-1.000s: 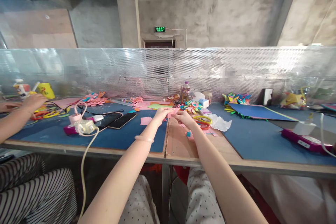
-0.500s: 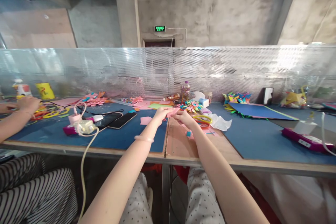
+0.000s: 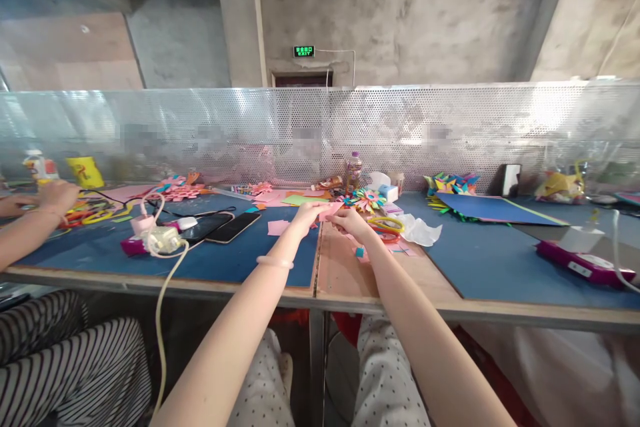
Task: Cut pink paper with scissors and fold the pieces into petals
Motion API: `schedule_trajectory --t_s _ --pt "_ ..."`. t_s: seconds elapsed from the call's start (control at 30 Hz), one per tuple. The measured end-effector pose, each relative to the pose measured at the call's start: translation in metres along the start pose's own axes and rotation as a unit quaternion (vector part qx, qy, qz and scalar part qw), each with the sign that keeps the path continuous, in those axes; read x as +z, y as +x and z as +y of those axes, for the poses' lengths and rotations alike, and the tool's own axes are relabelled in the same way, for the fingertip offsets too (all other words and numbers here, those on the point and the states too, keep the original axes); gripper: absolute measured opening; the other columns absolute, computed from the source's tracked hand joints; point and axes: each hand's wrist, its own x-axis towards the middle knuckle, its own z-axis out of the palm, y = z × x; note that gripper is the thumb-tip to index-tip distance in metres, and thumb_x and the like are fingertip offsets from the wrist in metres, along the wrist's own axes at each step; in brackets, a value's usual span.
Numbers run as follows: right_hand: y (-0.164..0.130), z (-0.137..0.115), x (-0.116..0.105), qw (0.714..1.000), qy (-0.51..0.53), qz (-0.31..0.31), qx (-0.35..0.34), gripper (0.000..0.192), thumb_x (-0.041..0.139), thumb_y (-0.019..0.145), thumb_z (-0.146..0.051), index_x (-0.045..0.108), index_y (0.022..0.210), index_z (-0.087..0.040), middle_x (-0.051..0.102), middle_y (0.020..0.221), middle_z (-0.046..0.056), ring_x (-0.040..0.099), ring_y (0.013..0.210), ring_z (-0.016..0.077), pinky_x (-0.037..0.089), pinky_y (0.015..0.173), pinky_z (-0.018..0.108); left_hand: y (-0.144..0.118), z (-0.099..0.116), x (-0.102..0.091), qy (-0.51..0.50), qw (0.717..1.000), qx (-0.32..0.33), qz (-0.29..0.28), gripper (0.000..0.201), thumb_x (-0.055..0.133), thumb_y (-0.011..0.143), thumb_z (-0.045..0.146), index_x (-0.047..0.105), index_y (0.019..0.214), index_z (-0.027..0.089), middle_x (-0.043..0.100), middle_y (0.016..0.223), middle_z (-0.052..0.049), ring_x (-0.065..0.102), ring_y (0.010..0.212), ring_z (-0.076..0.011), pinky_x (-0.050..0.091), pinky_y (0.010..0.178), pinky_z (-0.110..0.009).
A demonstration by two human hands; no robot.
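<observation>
We hold a small flat piece of pink paper [image 3: 329, 211] between our two hands, over the seam where the smooth blue board [image 3: 240, 268] meets the bare light-brown wood [image 3: 345, 280]; whether it touches the table we cannot tell. Our left hand [image 3: 306, 218] pinches its left side with fingers stretched forward, and our right hand [image 3: 351, 221] pinches its right side with fingers curled. Just left of our left hand, squarish pink paper sheets [image 3: 277, 227] lie on the board, with a flat black rectangular phone [image 3: 233, 227] farther left. Beside our right hand we see yellow and orange plastic loops [image 3: 387, 225], then a crumpled white translucent sheet [image 3: 421, 231]. Beyond our hands are a multicoloured paper flower [image 3: 369, 200] and a purple-capped bottle [image 3: 353, 171]
</observation>
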Motion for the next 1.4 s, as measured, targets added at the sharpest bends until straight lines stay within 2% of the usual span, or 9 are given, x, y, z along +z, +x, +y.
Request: schedule_trajectory --t_s 0.13,0.3,0.43,0.6,0.77,0.97,1.2,1.27,1.4 --pt "-0.001 -0.002 -0.001 1.000 -0.012 0.000 -0.010 0.034 0.065 0.065 -0.042 0.049 0.053 -0.015 0.041 0.044 -0.006 0.031 0.038 0.0037 0.021 0.038 0.020 -0.002 0.000 0.000 0.006 1.000 -0.004 -0.003 0.038 0.066 0.064 0.038 0.070 0.096 0.018 0.068 0.076 -0.005 0.045 0.046 -0.0076 0.027 0.041 -0.020" --pt "0.002 0.003 0.001 1.000 0.017 -0.008 -0.006 0.037 0.067 0.064 -0.045 0.046 0.053 -0.016 0.042 0.044 -0.005 0.033 0.038 0.0044 0.022 0.038 0.020 -0.004 0.003 -0.001 -0.002 1.000 -0.018 -0.003 0.038 0.067 0.062 0.039 0.070 0.091 0.015 0.060 0.059 -0.002 0.037 0.041 -0.0057 0.024 0.040 -0.020" --pt "0.006 0.008 0.001 0.999 0.036 0.006 -0.007 0.036 0.066 0.064 -0.047 0.049 0.058 -0.016 0.043 0.046 -0.005 0.035 0.039 0.0050 0.023 0.038 0.020 -0.003 0.004 -0.003 0.003 1.000 -0.012 -0.001 0.040 0.067 0.062 0.040 0.070 0.093 0.015 0.061 0.061 -0.002 0.039 0.044 -0.0066 0.025 0.042 -0.020" --pt "0.010 0.012 -0.003 0.998 0.035 0.050 -0.027 0.038 0.066 0.063 -0.050 0.050 0.057 -0.016 0.045 0.047 -0.004 0.036 0.040 0.0052 0.026 0.038 0.020 -0.002 0.001 -0.004 -0.010 1.000 0.013 -0.013 0.042 0.067 0.061 0.041 0.070 0.096 0.016 0.068 0.083 -0.007 0.049 0.054 -0.0105 0.029 0.045 -0.020" --pt "0.009 0.010 -0.005 0.997 0.038 0.062 -0.030 0.038 0.068 0.060 -0.050 0.052 0.058 -0.016 0.046 0.048 -0.004 0.039 0.042 0.0062 0.030 0.040 0.020 -0.001 -0.001 -0.003 -0.013 1.000 0.008 -0.012 0.041 0.069 0.059 0.042 0.071 0.092 0.016 0.069 0.088 -0.008 0.056 0.065 -0.0146 0.035 0.049 -0.022" --pt "0.011 0.012 -0.006 0.996 0.041 0.069 -0.030 0.039 0.069 0.059 -0.049 0.049 0.054 -0.016 0.045 0.044 -0.004 0.037 0.039 0.0059 0.028 0.039 0.021 0.000 -0.003 -0.003 0.009 1.000 -0.007 -0.010 0.045 0.069 0.059 0.044 0.070 0.094 0.015 0.066 0.065 -0.005 0.050 0.050 -0.0115 0.029 0.043 -0.021" --pt "0.012 0.016 -0.006 0.998 0.020 0.058 -0.017 0.040 0.068 0.060 -0.051 0.050 0.055 -0.016 0.046 0.045 -0.004 0.037 0.038 0.0056 0.028 0.038 0.020 0.001 -0.004 -0.003 0.006 1.000 -0.015 -0.013 0.040 0.069 0.060 0.041 0.071 0.089 0.014 0.061 0.054 -0.002 0.042 0.043 -0.0084 0.026 0.043 -0.021" --pt "0.011 0.016 -0.006 0.998 0.017 0.055 -0.016 0.039 0.068 0.061 -0.050 0.051 0.056 -0.015 0.046 0.045 -0.004 0.038 0.038 0.0056 0.029 0.038 0.020 0.001 -0.004 -0.003 0.004 1.000 -0.016 -0.017 0.038 0.069 0.060 0.041 0.071 0.088 0.015 0.061 0.054 -0.002 0.040 0.041 -0.0075 0.025 0.043 -0.021" --pt "0.009 0.013 -0.006 0.999 0.023 0.048 -0.003 0.039 0.068 0.060 -0.050 0.052 0.058 -0.015 0.049 0.047 -0.003 0.040 0.039 0.0055 0.029 0.037 0.019 0.000 -0.003 -0.002 0.005 1.000 -0.015 -0.018 0.037 0.069 0.059 0.040 0.072 0.087 0.016 0.067 0.069 -0.005 0.045 0.046 -0.0087 0.026 0.044 -0.021"
